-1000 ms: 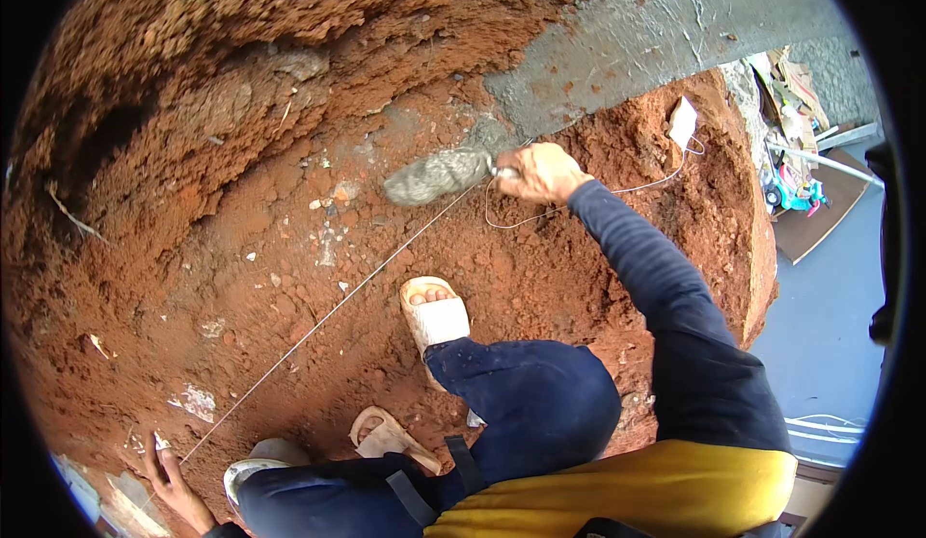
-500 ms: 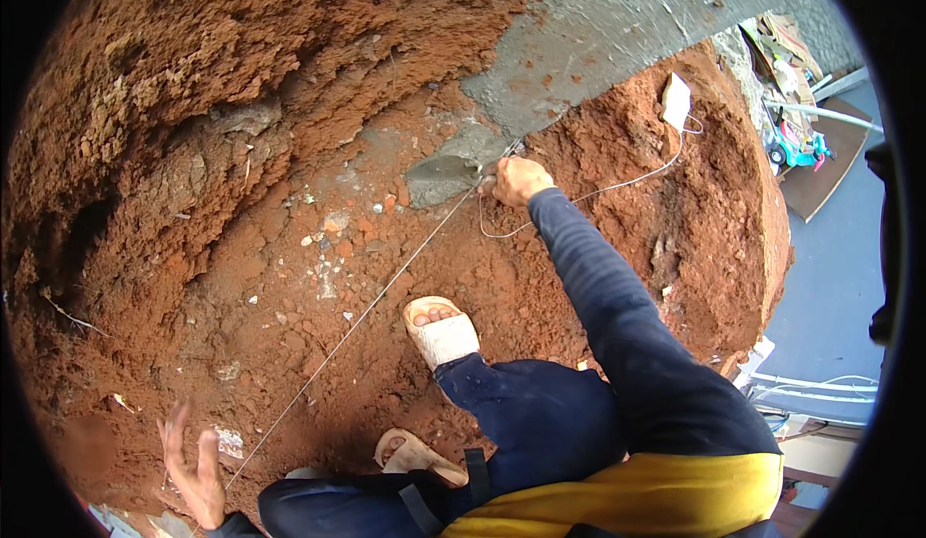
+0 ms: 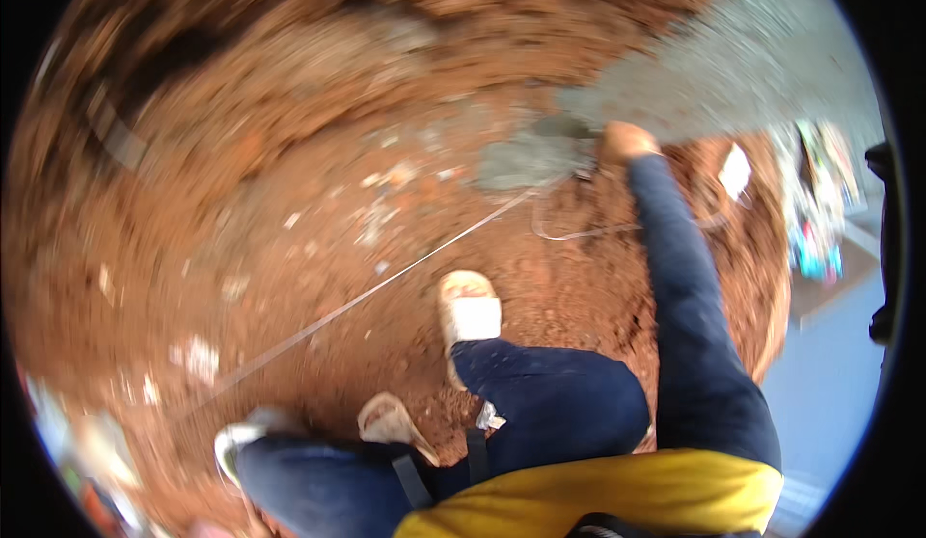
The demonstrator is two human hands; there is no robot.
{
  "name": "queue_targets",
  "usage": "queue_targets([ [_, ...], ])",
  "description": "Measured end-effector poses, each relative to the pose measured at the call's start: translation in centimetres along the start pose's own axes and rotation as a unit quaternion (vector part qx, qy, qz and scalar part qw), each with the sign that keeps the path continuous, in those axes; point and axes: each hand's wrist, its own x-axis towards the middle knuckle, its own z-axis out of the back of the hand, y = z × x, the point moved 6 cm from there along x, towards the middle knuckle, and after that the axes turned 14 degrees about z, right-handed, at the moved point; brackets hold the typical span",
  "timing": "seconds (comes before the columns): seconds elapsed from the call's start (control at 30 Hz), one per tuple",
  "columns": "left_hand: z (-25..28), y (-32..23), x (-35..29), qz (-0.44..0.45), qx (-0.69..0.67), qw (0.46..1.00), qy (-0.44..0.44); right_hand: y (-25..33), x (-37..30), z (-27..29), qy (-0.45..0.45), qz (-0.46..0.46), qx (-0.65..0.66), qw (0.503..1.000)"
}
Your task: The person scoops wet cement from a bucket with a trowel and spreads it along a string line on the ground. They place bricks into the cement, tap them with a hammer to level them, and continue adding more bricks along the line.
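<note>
My right hand [image 3: 629, 143], smeared by motion, is stretched out at the lower end of the grey mortar-coated surface [image 3: 714, 85]. Its fingers look curled closed, but what they hold is hidden. Left of it is a patch of wet grey mortar [image 3: 526, 160], with a dark, flattish shape [image 3: 567, 126] above it that I cannot make out. A thin pale string [image 3: 371, 292] runs taut from near this patch toward the lower left. Another loose length of string [image 3: 584, 235] curves below my hand toward a white block-like piece [image 3: 735, 172]. My left hand is out of view.
A rough red earth bank [image 3: 289, 46] rises along the top. My sandalled foot [image 3: 473, 316] is on the red soil, with another pale sandal [image 3: 395, 424] nearby. Pale rubble [image 3: 391, 176] lies left of the mortar. At the right, clutter [image 3: 820, 201] stands beside a blue surface [image 3: 830, 374].
The view has swung and blurred, so the scene sits farther right. My right hand has shifted from the string's end to beside the grey surface. My left hand has left view.
</note>
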Motion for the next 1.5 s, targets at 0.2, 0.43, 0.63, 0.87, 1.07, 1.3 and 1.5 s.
queue_targets([
  [0.2, 0.6, 8.7, 5.7, 0.036, -0.199, 0.976, 0.077, 20.7, -14.1, 10.7, -0.073, 0.393, 0.146, 0.905],
  [0.43, 0.0, 5.5, 1.6, -0.042, -0.135, 0.989, -0.045, 55.0, -33.0, 7.7, 0.031, 0.773, -0.005, 0.633],
  [0.63, -1.3, 3.3, -1.1, -0.069, -0.123, 0.989, -0.047, 72.0, -40.8, -3.2, 0.090, 0.789, -0.252, 0.553],
  [0.87, -2.2, 3.2, -1.7, -0.056, -0.076, 0.994, -0.053, 69.4, -39.2, -7.7, 0.259, 0.750, -0.052, 0.606],
  [1.07, -2.1, 3.1, -1.7, -0.075, -0.125, 0.989, -0.031, 67.5, -39.4, -9.1, 0.290, 0.750, -0.009, 0.594],
  [1.3, -0.4, 6.4, 1.5, -0.061, -0.132, 0.989, -0.009, 65.9, -38.3, -8.1, 0.298, 0.788, 0.075, 0.533],
  [1.5, 0.9, 9.1, 5.9, 0.070, -0.200, 0.975, 0.068, 58.4, -33.3, -4.6, 0.497, 0.660, 0.164, 0.539],
])
